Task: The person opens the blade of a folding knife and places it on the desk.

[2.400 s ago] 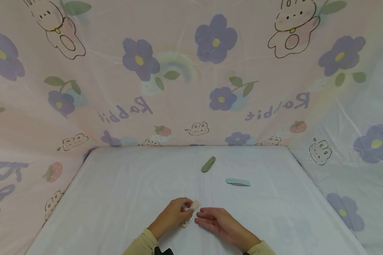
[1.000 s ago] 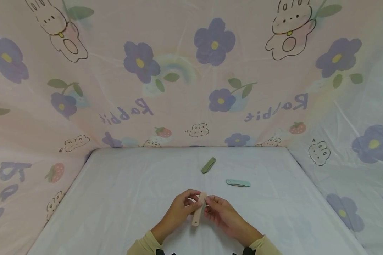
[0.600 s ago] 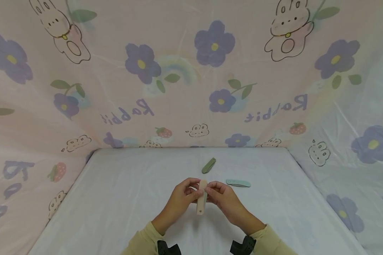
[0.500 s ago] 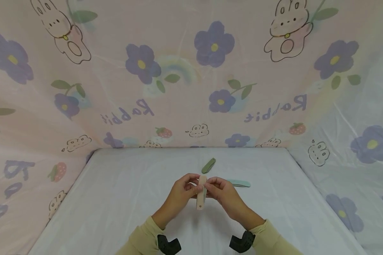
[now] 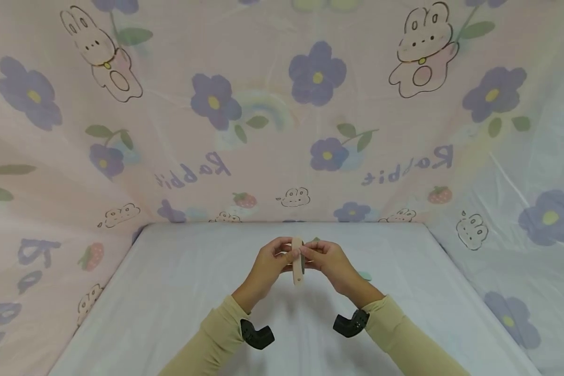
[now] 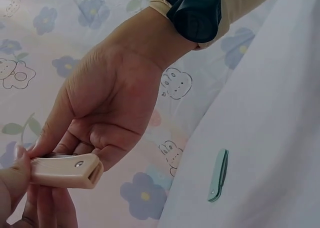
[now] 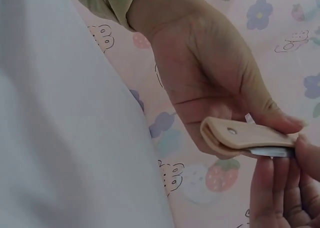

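Note:
Both hands meet on a beige folding knife, held above the table. Its handle stands nearly upright in the head view, pivot rivet at the lower end. My left hand grips the handle from the left, thumb across its face. My right hand pinches at the handle's right side near the upper end. In the right wrist view the silver blade shows along the handle's slot, near the right fingers. A mint folding knife lies on the table, mostly covered by the right arm in the head view. An olive folding knife is almost hidden behind the right hand.
White cloth covers the table. Pink fabric walls printed with rabbits and flowers stand at its back and sides. Black devices sit on both wrists.
The left hand has lifted the beige folding knife off the table. The right hand has taken hold of it too. Both hands have risen and moved forward, covering most of the other knives.

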{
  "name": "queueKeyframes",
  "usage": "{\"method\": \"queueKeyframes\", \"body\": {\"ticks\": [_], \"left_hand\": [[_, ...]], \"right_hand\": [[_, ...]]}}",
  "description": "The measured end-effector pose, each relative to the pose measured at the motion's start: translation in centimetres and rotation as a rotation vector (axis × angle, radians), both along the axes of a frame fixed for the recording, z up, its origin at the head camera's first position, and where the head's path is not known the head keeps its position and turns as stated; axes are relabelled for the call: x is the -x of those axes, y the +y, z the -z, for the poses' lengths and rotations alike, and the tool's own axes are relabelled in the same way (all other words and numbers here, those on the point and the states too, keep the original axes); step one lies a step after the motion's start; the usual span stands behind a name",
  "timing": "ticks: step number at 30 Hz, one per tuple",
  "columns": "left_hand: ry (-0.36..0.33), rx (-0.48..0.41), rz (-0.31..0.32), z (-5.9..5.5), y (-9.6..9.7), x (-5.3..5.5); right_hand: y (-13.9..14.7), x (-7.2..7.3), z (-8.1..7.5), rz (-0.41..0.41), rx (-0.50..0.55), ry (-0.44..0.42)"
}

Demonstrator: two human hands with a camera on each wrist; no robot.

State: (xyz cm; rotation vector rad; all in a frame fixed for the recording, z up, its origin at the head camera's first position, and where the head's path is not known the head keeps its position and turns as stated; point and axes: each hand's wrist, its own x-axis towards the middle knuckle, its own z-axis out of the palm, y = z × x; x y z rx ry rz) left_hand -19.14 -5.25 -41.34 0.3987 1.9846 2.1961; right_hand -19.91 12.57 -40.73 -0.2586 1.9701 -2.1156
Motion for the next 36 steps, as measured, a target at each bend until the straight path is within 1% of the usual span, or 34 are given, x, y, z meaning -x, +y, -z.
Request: {"method": "queueKeyframes", "body": {"ticks": [4, 8, 10, 15, 20, 23, 27, 31, 36], "left_hand": [[-0.023, 0.012, -0.034, 0.4, -0.1, 0.4], [-0.077, -0.008, -0.035, 0.8, -0.2, 0.6], [-0.092, -0.024, -0.029, 0.6, -0.2, 0.4], [-0.091, -0.036, -0.020, -0.4, -0.2, -0.1], [-0.097, -0.037, -0.016, -0.5, -0.1, -0.2], [-0.098, -0.046, -0.013, -0.1, -0.1, 0.0], [-0.119, -0.060, -0.021, 1.2, 0.0, 0.8], [-0.137, -0.069, -0.057, 2.4, 0.3, 1.4], [-0.138, -0.062, -0.092, 3.1, 0.5, 1.5]], "right_hand": [[-0.4, 0.6, 0.4, -0.003, 0.032, -0.039], [-0.7, 0.9, 1.2, 0.016, 0.040, -0.078], [-0.7, 0.9, 1.4, 0.026, 0.041, -0.079], [-0.7, 0.9, 1.8, 0.036, 0.066, -0.080], [-0.5, 1.1, 2.2, 0.033, 0.073, -0.083], [-0.4, 1.1, 2.4, 0.034, 0.070, -0.085], [-0.4, 1.2, 2.8, 0.053, 0.057, -0.089], [-0.3, 1.4, 3.4, 0.088, 0.066, -0.100], [-0.2, 1.3, 3.9, 0.110, 0.085, -0.137]]}}
